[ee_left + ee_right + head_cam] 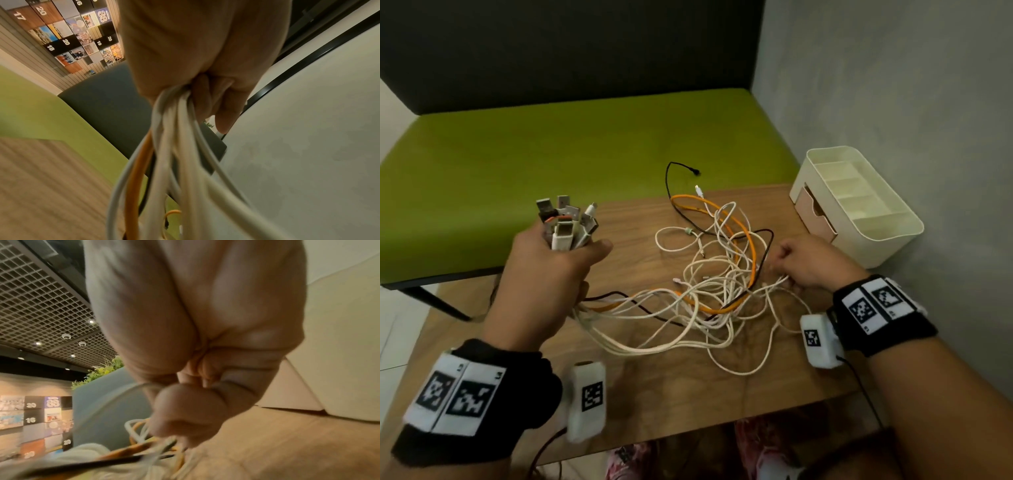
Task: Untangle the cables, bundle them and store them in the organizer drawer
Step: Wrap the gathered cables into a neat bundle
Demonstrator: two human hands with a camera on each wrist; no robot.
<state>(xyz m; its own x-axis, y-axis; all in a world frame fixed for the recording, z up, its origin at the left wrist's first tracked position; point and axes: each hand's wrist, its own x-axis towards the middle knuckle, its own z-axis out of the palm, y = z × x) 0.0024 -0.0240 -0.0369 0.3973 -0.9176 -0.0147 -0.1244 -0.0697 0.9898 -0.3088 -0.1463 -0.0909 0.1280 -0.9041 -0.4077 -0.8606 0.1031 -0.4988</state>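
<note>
A tangle of white, orange and black cables (717, 281) lies on the wooden table (688, 394). My left hand (554, 270) is raised at the table's left and grips a bunch of cable ends, with several USB plugs (568, 222) sticking up out of the fist; the left wrist view shows the white and orange cords (174, 146) hanging from the fist. My right hand (804, 262) rests at the tangle's right edge, fingers curled, pinching a thin white cable (131, 391). The cream organizer (859, 205) stands at the back right, its pinkish drawer (813, 212) slightly open.
A green bench seat (568, 154) runs behind the table, with a grey wall on the right. One black cable end (688, 169) and a white plug (699, 190) reach past the table's far edge onto the bench.
</note>
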